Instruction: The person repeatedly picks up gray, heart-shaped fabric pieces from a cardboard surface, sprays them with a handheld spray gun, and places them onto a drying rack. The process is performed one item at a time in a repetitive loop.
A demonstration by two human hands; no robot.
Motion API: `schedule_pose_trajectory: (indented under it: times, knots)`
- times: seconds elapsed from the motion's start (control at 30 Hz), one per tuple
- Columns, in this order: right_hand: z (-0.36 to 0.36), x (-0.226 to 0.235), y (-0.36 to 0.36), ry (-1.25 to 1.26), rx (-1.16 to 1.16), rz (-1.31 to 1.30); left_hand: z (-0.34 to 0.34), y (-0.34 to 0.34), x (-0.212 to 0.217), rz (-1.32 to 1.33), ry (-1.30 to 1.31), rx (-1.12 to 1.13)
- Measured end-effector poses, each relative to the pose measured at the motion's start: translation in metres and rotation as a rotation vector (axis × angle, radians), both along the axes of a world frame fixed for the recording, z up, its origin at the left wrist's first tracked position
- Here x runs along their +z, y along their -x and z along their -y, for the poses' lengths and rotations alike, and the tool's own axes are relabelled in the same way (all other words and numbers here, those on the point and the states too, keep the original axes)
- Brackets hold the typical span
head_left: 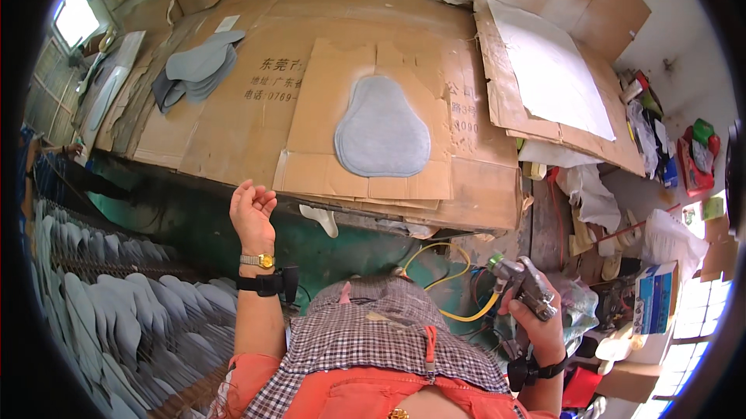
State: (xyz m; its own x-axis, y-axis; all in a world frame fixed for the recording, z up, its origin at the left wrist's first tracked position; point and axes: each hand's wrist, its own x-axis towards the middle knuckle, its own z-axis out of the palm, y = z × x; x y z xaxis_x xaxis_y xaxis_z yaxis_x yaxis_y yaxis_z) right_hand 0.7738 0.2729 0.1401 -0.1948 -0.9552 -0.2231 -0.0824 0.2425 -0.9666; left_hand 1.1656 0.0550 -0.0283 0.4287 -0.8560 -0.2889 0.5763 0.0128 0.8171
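In my right hand (538, 318) is a metal spray gun (528, 288), its grip wrapped by my fingers, joined to a yellow hose (472, 316). It is off to the right of my body, away from the table. My left hand (253, 213), with a gold watch at the wrist, hovers by the table's front edge; its fingers are loosely bent and hold nothing. A pear-shaped grey sheet piece (382, 128) lies flat on a cardboard sheet (311, 124), with a second edge showing beneath it. Further left, several similar grey pieces (203, 69) overlap in a pile.
Racks of hanging grey pieces (132, 318) fill the lower left. A white sheet (552, 62) rests on raised cardboard at the right. Past it are bags, a blue box (655, 299) and clutter. A pale cut piece (319, 219) hangs below the table's front edge.
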Motion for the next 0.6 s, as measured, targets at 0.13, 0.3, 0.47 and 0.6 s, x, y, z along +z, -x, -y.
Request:
schedule_pose_trajectory:
  times: [0.13,0.3,0.47,0.6]
  knots:
    - [0.022,-0.005,-0.021,0.054,0.009,0.023,0.005,0.003,-0.005,0.012,-0.019,-0.02]
    - [0.056,-0.003,-0.034,0.223,-0.116,-0.05,0.007,-0.003,-0.016,0.023,-0.056,-0.031]
    - [0.046,-0.003,-0.023,0.188,-0.177,-0.107,0.01,-0.011,-0.028,0.031,-0.089,-0.021]
    - [0.021,-0.002,-0.015,0.092,-0.171,-0.129,0.015,-0.014,-0.041,0.022,-0.116,-0.018]
